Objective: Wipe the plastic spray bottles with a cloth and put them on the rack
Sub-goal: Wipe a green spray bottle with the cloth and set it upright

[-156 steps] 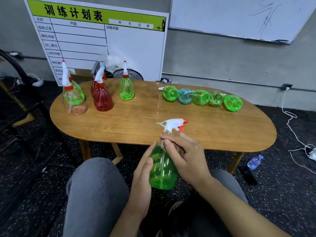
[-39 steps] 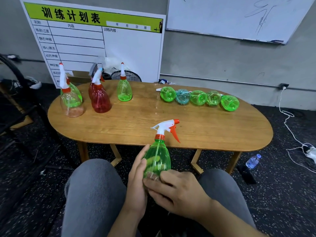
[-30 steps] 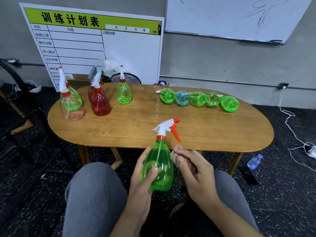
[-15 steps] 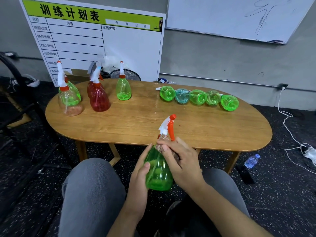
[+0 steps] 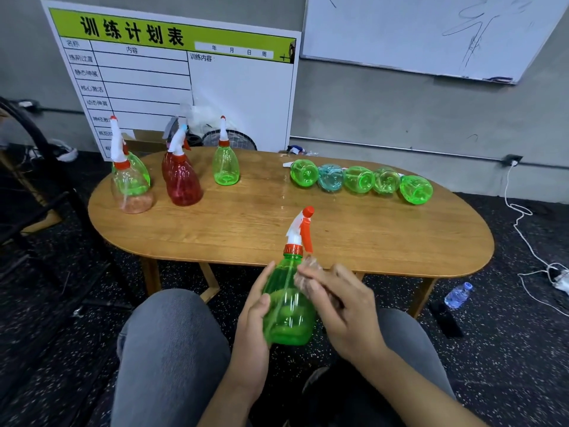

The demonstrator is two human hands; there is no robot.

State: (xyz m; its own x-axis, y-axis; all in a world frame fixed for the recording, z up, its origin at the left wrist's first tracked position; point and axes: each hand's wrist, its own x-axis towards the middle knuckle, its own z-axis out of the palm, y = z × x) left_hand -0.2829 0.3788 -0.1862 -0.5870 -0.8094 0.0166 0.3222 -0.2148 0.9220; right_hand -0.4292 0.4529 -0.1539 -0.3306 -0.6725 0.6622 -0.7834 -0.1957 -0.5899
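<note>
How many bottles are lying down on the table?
5, in one row at the table's far right: green, blue, green, pale green, green. None seems hidden.

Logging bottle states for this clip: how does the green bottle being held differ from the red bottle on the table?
The held green bottle is off the table, above the lap, gripped by the left hand; the red bottle stands on the table, untouched. The right hand presses a cloth to the green one; nothing touches the red one. Colours differ: translucent green against translucent red. Both are upright with white trigger sprayers.
</note>
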